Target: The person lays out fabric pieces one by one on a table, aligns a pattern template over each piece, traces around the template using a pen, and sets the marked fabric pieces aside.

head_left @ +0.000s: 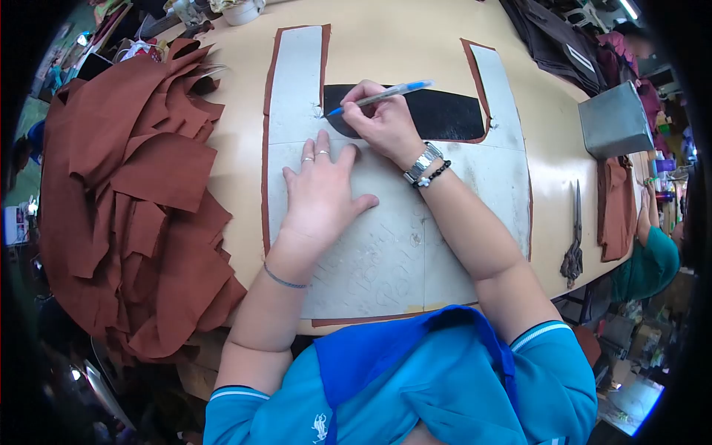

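My right hand (382,122) is closed around a blue-and-white pen (393,92), its tip at the left end of a dark curved piece (445,115). That piece lies in the gap between the two upper arms of a large pale template (371,245). Spread over the template, with fingers apart, my left hand (321,178) rests just below the pen tip. Reddish-brown fabric (266,170) shows as a thin border under the template's edges. Faint handwriting marks the template's lower part.
Crumpled reddish-brown fabric (141,200) is heaped at the left. Scissors (575,237) lie to the right. A grey metal block (615,120), folded brown fabric (617,211) and dark cloth (552,44) are along the right side. Another person's teal sleeve (656,259) shows beyond the table (393,37).
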Motion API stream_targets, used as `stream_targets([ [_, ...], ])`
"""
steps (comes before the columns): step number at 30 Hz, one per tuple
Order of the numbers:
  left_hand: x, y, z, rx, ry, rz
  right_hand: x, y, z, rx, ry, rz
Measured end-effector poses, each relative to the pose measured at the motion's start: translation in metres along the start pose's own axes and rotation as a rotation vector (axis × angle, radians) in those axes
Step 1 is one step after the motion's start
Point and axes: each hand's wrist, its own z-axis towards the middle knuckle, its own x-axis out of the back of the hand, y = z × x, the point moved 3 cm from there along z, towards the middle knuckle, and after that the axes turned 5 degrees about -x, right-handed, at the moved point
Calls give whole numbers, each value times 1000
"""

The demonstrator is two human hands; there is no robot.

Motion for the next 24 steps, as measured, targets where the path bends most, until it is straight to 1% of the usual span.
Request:
stream_targets([
  [4, -1, 1, 0, 1, 1, 4, -9, 0, 5, 25, -21, -128],
  [8, -1, 1, 0, -2, 6, 8, -12, -1, 6, 78, -17, -132],
  [10, -2, 2, 0, -2, 8, 8, -12, 1, 7, 82, -11, -140],
  [13, -2, 1, 0, -7, 17, 8, -10, -1, 5, 35, -8, -204],
  [15, -3, 0, 0, -40, 41, 2, -13, 2, 5, 145, 16, -141],
  [16, -3, 1, 1, -37, 40, 7, -13, 4, 6, 122, 4, -144],
  [17, -2, 2, 0, -41, 39, 11, -13, 7, 8, 182, 33, -129],
  [19, 0, 4, 0, -61, 48, -4, -6, -3, 3, 156, 8, -187],
  [21, -1, 3, 0, -72, 60, -39, 8, -8, -3, 42, 37, 10],
  [22, -1, 4, 0, -81, 64, -20, 18, 1, -3, 63, 93, 68],
  [23, -2, 4, -1, -83, 68, -2, 34, 11, -4, 91, 116, 206],
  [24, -2, 3, -1, -79, 71, 15, 60, 4, -14, 60, 168, 121],
])
